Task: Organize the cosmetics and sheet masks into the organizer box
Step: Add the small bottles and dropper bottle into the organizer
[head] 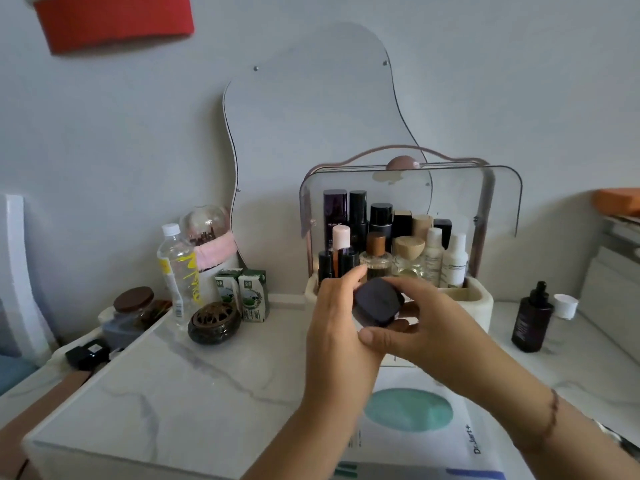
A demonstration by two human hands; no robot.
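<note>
Marble-patterned white worktop, grey wall. Cream organizer box with raised clear lid: largely stocked with bottles. Black square compact case: gripped between left hand and right hand, just before box. Outstanding, on worktop: white sheet mask packet with teal oval; dark dropper bottle.

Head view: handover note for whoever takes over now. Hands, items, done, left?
Hands: left hand and right hand both grip the black compact, held in front of the organizer box; its clear lid is raised.
Done: bottles stand in the box's rear section.
Left: the compact, the sheet mask lying on the table under the arms, and the dark dropper bottle standing right of the box.
</note>
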